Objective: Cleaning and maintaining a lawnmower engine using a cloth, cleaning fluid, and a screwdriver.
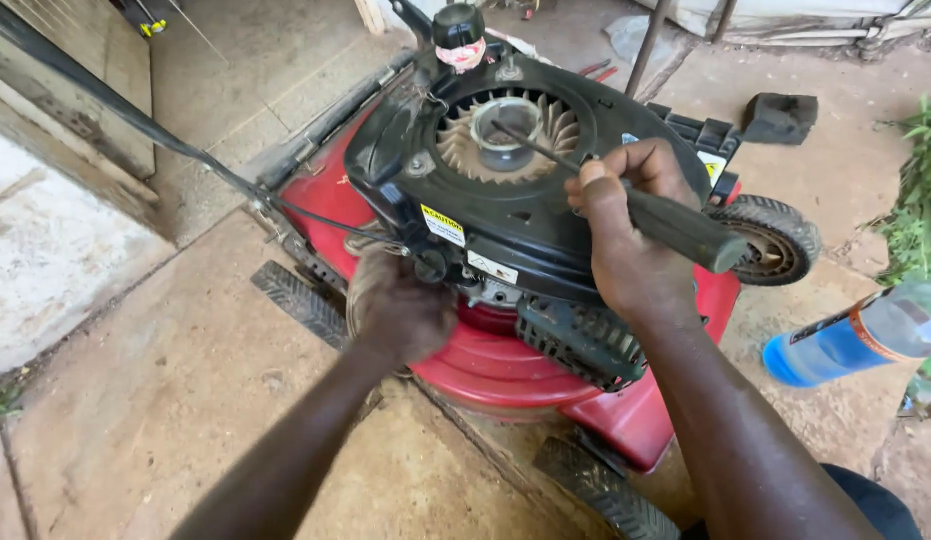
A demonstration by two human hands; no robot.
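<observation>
**Screwdriver down in the mower's fan**

While our right hand [625,235] is wrapped tight around the dark handle of a screwdriver [675,225], the thin shaft runs up and left, and its tip sits in the ring of pale fan blades [505,135] at the top of the engine. The engine's black cover [525,215] fills the middle of the view, tilted toward us, on the red mower deck [495,365] that rests on the concrete floor [145,400].

Our left hand [400,310] is lower, pressed in against the near side of the engine just under the cover (whether the fingers are closed on some part there we cannot tell, since they curl out of sight).

We judge this to be a prying or loosening step at the fan hub, with the left hand steadying. The next move, as we see it, calls for a firm, controlled push along the shaft so that the tip does not slip across the blades.

Further out, a black wheel [770,235] stands just right of the screwdriver handle, another tyre [300,300] lies left of the deck, and a blue and clear bottle [855,335] lies at the right edge, well apart from both hands.
</observation>
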